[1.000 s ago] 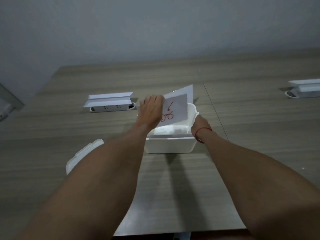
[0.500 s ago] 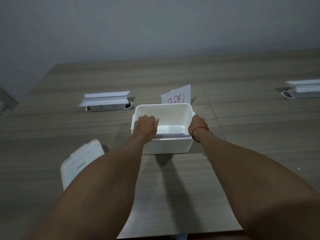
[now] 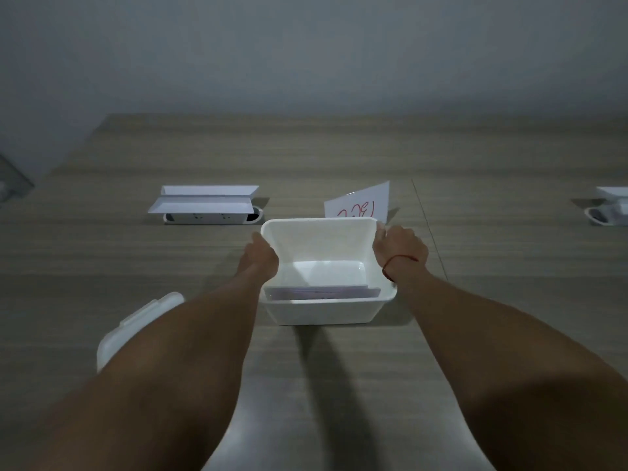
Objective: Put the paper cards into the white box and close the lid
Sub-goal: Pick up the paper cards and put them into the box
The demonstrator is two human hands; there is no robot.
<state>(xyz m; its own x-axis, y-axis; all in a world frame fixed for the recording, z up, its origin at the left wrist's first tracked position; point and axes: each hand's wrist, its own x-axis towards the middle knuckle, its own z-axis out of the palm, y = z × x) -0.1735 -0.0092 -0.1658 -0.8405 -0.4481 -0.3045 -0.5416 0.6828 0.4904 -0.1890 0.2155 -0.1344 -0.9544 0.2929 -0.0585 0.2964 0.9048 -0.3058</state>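
The white box (image 3: 319, 312) stands open at the middle of the wooden table, tilted up toward me at its far side. Paper cards (image 3: 321, 292) stand on edge inside it against the near wall. My left hand (image 3: 260, 258) grips the box's left rim and my right hand (image 3: 399, 248), with a red thread at the wrist, grips its right rim. One more paper card (image 3: 360, 203) with red writing stands behind the box. The white lid (image 3: 136, 329) lies on the table at the lower left, partly hidden by my left forearm.
A white socket unit (image 3: 204, 205) with raised flaps sits in the table at the back left. A second socket unit (image 3: 610, 207) is at the right edge. A seam (image 3: 430, 229) runs across the tabletop just right of the box.
My left hand lowered a card into the box, let it go and moved to the left rim. Both hands now hold the box, which has tilted toward me.
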